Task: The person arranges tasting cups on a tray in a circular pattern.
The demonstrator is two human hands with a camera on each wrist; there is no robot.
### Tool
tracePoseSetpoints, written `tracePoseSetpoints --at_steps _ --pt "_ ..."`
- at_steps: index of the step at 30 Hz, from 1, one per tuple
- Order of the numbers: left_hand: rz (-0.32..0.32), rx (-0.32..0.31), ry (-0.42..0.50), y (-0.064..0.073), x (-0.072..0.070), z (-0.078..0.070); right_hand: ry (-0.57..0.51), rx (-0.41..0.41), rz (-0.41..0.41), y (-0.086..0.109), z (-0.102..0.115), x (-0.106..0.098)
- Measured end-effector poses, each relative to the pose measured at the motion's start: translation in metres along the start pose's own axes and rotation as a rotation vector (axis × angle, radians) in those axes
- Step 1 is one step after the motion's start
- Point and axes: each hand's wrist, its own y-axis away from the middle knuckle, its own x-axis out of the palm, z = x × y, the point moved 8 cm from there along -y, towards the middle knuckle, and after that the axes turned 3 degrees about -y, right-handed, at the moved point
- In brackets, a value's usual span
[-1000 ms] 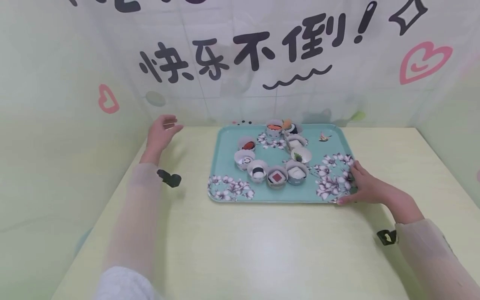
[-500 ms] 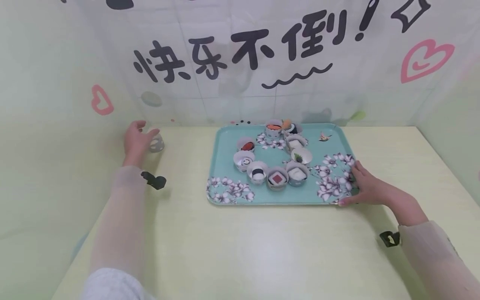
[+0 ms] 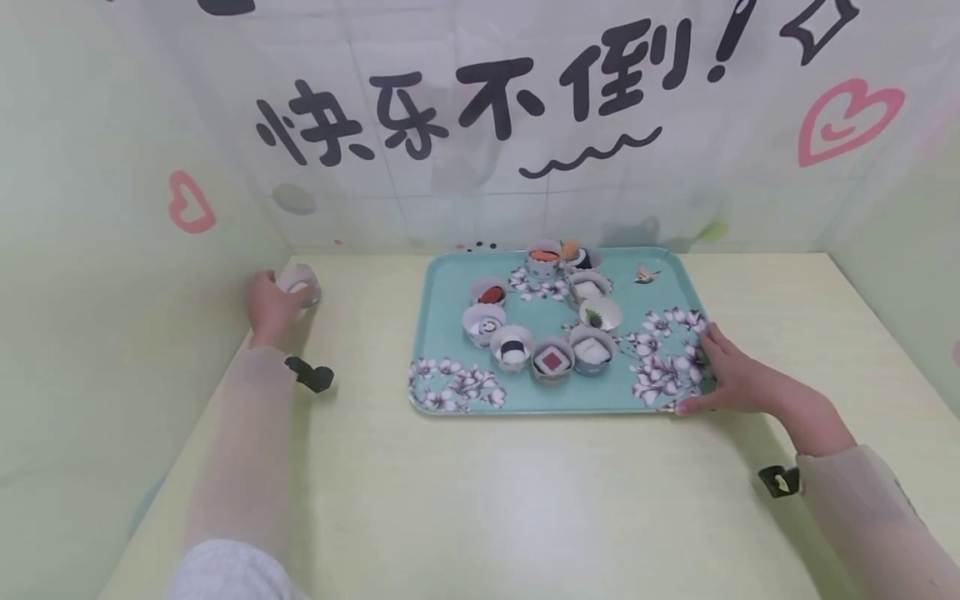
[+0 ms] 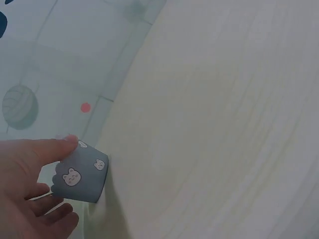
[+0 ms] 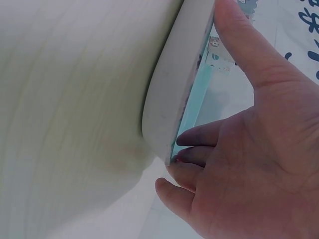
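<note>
My left hand [image 3: 273, 308] pinches a grey-blue paper cupcake cup [image 3: 307, 279] at the far left of the table, near the wall. In the left wrist view this cup [image 4: 87, 179] shows printed bear faces, the thumb at its rim and the fingers at its other side. My right hand [image 3: 742, 379] grips the near right corner of a teal floral tray [image 3: 442, 308]; the right wrist view shows the thumb and fingertips along its rim. Several more paper cups [image 3: 553, 375] form a ring on the tray, with small sushi pieces [image 3: 552, 359] inside.
Under everything is a pale wood-look table [image 3: 495, 500]. A white backdrop [image 3: 465, 167] with black lettering stands behind the tray, and a pale green wall [image 3: 97, 292] runs along the left.
My left hand has moved left and down to the paper cup, which it covered in the earliest frame. It now holds the cup, which leans slightly. The right hand stays on the tray corner.
</note>
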Motion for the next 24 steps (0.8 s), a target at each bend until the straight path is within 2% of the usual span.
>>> tracePoseSetpoints --at_steps 5,10,13,18,24 --pt "-0.014 -0.028 0.010 -0.001 0.004 0.011 0.007 -0.020 -0.005 -0.001 0.001 -0.001" --pt "-0.013 -0.033 0.028 0.000 0.004 0.006 0.009 -0.019 -0.004 -0.002 0.000 0.000" --pt "-0.004 -0.015 0.057 0.002 0.006 -0.005 0.010 -0.016 -0.005 -0.001 0.000 -0.001" --pt "0.000 0.062 0.066 0.005 0.013 -0.032 0.007 -0.014 -0.004 -0.001 0.000 0.000" --pt "0.050 0.129 0.076 0.008 0.031 -0.062 0.007 -0.011 -0.003 0.000 0.000 0.001"
